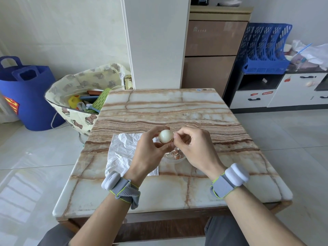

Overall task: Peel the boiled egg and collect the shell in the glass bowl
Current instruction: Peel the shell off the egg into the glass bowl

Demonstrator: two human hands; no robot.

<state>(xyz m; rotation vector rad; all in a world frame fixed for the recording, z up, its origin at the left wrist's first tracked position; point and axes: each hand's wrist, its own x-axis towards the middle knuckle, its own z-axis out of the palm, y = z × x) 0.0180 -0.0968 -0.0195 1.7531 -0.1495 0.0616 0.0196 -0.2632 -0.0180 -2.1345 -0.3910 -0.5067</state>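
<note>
The peeling is well along, I judge. The egg shows a smooth white surface on the side toward the camera, and some brown shell pieces already lie in the glass bowl. The bowl stands on the counter directly under the hands. The lower part of the egg looks a little tan, so maybe some shell is left there, but I cannot tell for sure.

The left hand holds the egg up above the bowl. Its fingers are curled around the top and left side, and the thumb supports it from below. The right hand is just beside it. Its thumb and forefinger are closed in a pinch at the right edge of the egg, and the other fingers are curled into the palm. It seems they take a small bit of shell or skin there, but it is too small to be certain.

The next move calls for a gentle pull away from the egg, so the white does not tear, and then a release over the bowl. After that the left hand should turn the egg to show the hidden side.

Both forearms come in from below and both wrists carry a grey band. A crumpled white paper lies on the counter under the left hand, touching the bowl's left side or very near it
</note>
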